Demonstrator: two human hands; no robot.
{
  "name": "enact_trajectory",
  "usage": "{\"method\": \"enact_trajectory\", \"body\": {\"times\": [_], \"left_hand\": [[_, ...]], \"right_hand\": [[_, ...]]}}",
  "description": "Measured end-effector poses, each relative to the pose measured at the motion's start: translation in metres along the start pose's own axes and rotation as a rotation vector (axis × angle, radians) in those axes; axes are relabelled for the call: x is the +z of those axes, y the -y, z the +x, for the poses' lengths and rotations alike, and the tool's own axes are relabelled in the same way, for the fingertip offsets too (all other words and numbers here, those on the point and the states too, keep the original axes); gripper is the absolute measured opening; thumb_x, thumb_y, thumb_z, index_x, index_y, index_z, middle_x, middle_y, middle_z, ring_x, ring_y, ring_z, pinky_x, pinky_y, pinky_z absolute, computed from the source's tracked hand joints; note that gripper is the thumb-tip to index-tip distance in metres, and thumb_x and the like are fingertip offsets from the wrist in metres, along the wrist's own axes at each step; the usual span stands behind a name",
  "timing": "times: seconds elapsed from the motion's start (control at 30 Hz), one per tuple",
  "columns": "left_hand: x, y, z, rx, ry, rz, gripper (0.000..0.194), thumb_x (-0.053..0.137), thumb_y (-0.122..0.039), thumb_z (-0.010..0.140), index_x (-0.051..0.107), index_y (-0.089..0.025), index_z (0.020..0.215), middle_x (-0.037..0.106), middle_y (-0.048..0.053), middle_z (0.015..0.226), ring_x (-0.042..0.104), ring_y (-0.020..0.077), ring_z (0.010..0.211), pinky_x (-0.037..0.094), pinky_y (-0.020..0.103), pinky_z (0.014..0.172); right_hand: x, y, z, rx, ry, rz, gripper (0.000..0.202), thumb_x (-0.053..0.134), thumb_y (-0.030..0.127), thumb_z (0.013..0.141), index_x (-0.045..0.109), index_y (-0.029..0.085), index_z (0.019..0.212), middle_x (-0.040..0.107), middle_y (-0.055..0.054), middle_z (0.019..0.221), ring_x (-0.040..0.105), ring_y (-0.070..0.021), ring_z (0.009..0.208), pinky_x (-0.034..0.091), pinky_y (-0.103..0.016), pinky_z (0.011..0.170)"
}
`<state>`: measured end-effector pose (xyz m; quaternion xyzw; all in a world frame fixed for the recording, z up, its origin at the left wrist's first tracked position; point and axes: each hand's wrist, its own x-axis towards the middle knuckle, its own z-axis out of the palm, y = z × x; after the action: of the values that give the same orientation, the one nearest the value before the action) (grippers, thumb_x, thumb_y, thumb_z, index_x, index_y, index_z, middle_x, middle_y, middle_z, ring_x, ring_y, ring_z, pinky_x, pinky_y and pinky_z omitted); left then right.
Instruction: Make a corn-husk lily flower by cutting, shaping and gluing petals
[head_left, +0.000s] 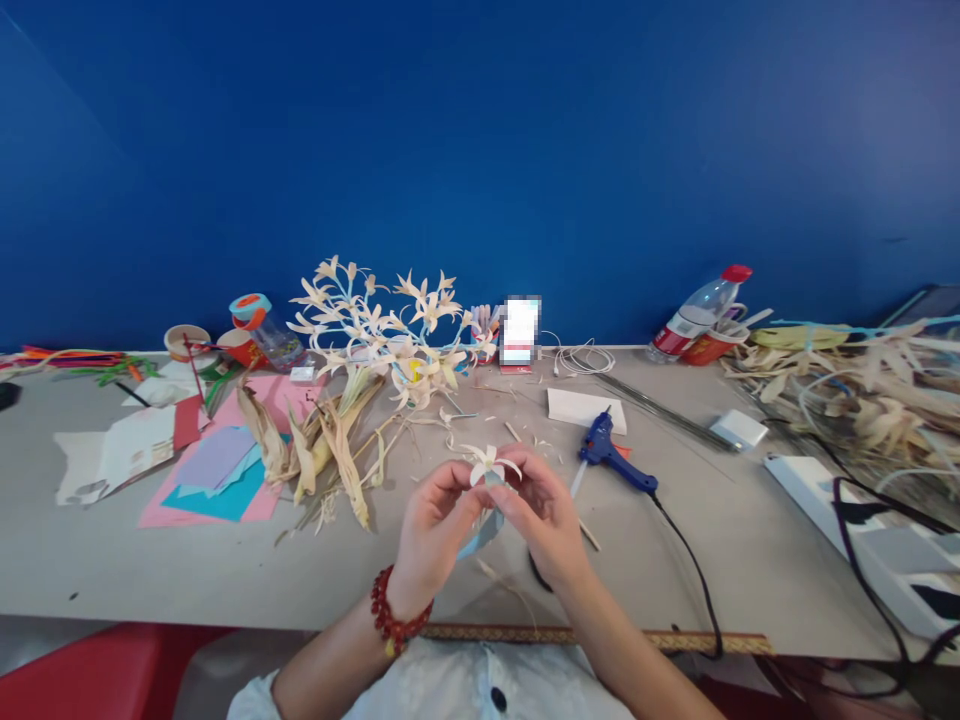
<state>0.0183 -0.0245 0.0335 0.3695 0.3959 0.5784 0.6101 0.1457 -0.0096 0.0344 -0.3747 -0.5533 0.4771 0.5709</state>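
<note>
A small pale flower (489, 463), its petals apparently cut from dried corn husk, is pinched between my two hands above the front middle of the table. My left hand (439, 515), with a red bead bracelet at the wrist, is closed on its base from the left. From the right, my right hand (549, 510) is closed on the same base, thumbs almost meeting. A light blue strip (480, 537) hangs below the fingers; its upper end is hidden. Beneath my right hand a dark curved object (538, 573) is partly covered.
Husk flowers on pale blue stems (390, 325) stand at the back. Dried corn husks (341, 430) and coloured paper (225, 465) lie left. A blue glue gun (604, 445), its cable and a white power strip (817, 510) lie right. A bottle (694, 318) leans near the wall.
</note>
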Motion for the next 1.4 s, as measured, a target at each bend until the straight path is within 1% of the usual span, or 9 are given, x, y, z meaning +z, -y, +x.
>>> {"method": "enact_trajectory", "body": {"times": [0.1,0.2,0.33,0.5,0.57,0.7,1.07,1.27,1.4], "left_hand": [[-0.001,-0.001,0.002,-0.014,0.006,-0.077,0.013,0.074,-0.027,0.077,0.065,-0.018,0.075,0.063,0.000,0.076,0.055,0.0122,0.072,0.044,0.023,0.072],[-0.002,-0.004,0.005,-0.031,-0.027,-0.086,0.012,0.075,-0.025,0.076,0.066,-0.018,0.076,0.063,0.001,0.079,0.056,0.0130,0.075,0.045,0.024,0.074],[-0.004,-0.007,0.009,-0.040,-0.032,-0.096,0.011,0.075,-0.022,0.075,0.066,-0.017,0.075,0.062,0.000,0.079,0.057,0.0121,0.076,0.044,0.022,0.074],[-0.003,-0.008,0.010,-0.046,0.048,-0.108,0.006,0.074,-0.021,0.078,0.068,-0.018,0.076,0.068,0.001,0.084,0.059,0.0128,0.083,0.044,0.022,0.080],[-0.003,-0.007,0.009,-0.051,0.055,-0.094,0.006,0.074,-0.021,0.078,0.069,-0.018,0.077,0.068,0.002,0.083,0.059,0.0127,0.082,0.045,0.022,0.079],[-0.001,-0.007,0.008,-0.036,0.029,-0.041,0.013,0.077,-0.026,0.074,0.067,-0.017,0.073,0.065,0.002,0.078,0.058,0.0145,0.078,0.046,0.024,0.075],[0.002,-0.004,0.005,0.052,0.017,0.046,0.016,0.076,-0.028,0.076,0.065,-0.018,0.072,0.062,0.000,0.076,0.056,0.0137,0.075,0.046,0.024,0.073],[0.000,-0.003,0.003,0.078,0.044,0.047,0.012,0.072,-0.026,0.081,0.066,-0.018,0.074,0.065,0.001,0.080,0.059,0.0143,0.079,0.047,0.025,0.077],[-0.002,-0.001,0.005,0.101,0.025,0.013,0.009,0.072,-0.025,0.081,0.068,-0.019,0.076,0.066,0.001,0.081,0.060,0.0142,0.080,0.047,0.025,0.077]], "right_hand": [[-0.001,-0.002,-0.003,-0.002,-0.003,0.062,0.013,0.066,0.031,0.083,0.064,0.024,0.094,0.059,-0.004,0.095,0.058,-0.0210,0.087,0.048,-0.032,0.076],[-0.002,-0.006,-0.008,-0.047,-0.089,0.041,0.019,0.067,0.028,0.084,0.063,0.027,0.104,0.058,-0.005,0.105,0.057,-0.0223,0.097,0.047,-0.036,0.085],[-0.002,-0.008,-0.012,-0.089,-0.146,-0.003,0.014,0.068,0.027,0.085,0.064,0.025,0.098,0.059,-0.006,0.104,0.055,-0.0242,0.103,0.046,-0.039,0.091],[0.001,-0.005,-0.007,0.094,-0.085,0.179,0.016,0.068,0.031,0.084,0.065,0.026,0.099,0.065,-0.003,0.094,0.060,-0.0206,0.089,0.049,-0.033,0.081],[0.003,-0.004,-0.004,0.147,-0.067,0.245,0.014,0.071,0.033,0.081,0.066,0.025,0.092,0.065,-0.002,0.088,0.059,-0.0198,0.084,0.049,-0.031,0.076],[0.005,-0.004,0.001,0.162,-0.070,0.232,0.016,0.075,0.035,0.076,0.064,0.023,0.077,0.061,-0.001,0.079,0.056,-0.0185,0.077,0.047,-0.029,0.069],[0.011,0.008,0.004,0.227,-0.046,0.335,0.020,0.075,0.032,0.073,0.058,0.023,0.069,0.057,0.002,0.070,0.054,-0.0154,0.067,0.044,-0.026,0.064],[0.006,0.003,0.001,0.281,-0.024,0.380,0.026,0.079,0.034,0.070,0.064,0.025,0.091,0.064,0.000,0.081,0.056,-0.0173,0.074,0.045,-0.027,0.066],[0.003,-0.001,-0.001,0.258,-0.047,0.378,0.019,0.076,0.034,0.074,0.067,0.025,0.088,0.062,0.001,0.080,0.056,-0.0171,0.075,0.045,-0.027,0.069]]}}
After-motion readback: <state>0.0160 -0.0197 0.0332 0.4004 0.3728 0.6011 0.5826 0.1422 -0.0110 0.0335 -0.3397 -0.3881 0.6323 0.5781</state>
